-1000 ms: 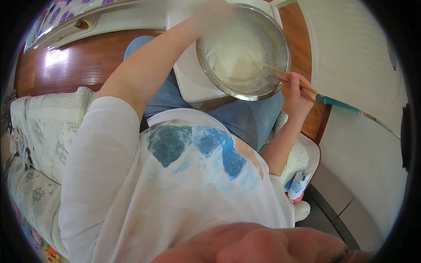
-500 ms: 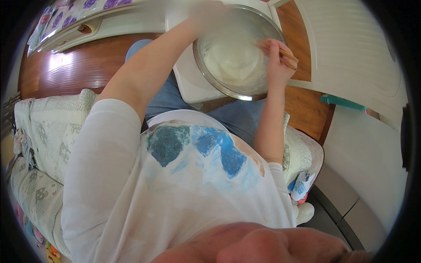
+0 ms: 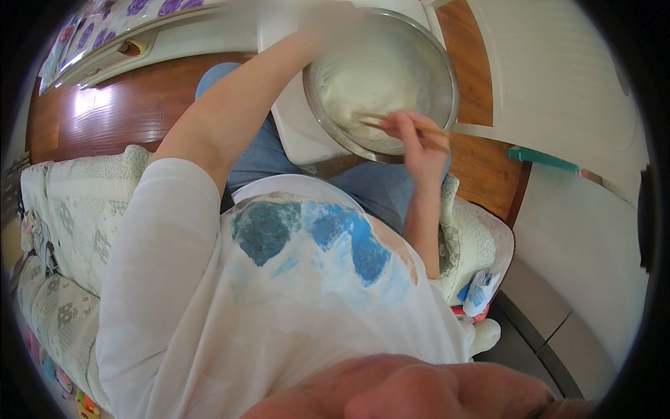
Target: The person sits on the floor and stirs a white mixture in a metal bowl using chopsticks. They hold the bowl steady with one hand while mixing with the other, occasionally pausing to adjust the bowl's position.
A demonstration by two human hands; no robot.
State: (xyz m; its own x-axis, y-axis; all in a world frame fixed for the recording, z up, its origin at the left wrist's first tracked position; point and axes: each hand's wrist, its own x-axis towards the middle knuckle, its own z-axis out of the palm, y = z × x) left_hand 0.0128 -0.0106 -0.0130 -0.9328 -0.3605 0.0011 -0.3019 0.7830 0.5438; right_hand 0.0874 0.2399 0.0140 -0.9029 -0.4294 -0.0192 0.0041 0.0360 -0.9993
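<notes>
A wide steel bowl (image 3: 437, 77) holds a whitish, floury mass (image 3: 370, 87). My right hand (image 3: 421, 150) is closed around a pair of wooden chopsticks (image 3: 431, 128) at the bowl's near right side. Their tips point left, into the near part of the white mass. Stretched over the far left of the bowl, my left hand (image 3: 333, 28) is a pale blur. Its fingers cannot be made out, nor whether it holds anything. That same blur hides part of the bowl's far side.
Under the bowl is a white stand (image 3: 296, 122), close to my knees in blue jeans (image 3: 262, 157). A quilted sofa (image 3: 84, 216) lies to the left. A cabinet with a purple-flowered cover (image 3: 171, 8) is at far left, and a white panel (image 3: 558, 77) stands at right.
My right hand has moved from the bowl's right side toward its near edge, and the chopstick tips now show in the white mass. My left hand has stayed about where it was.
</notes>
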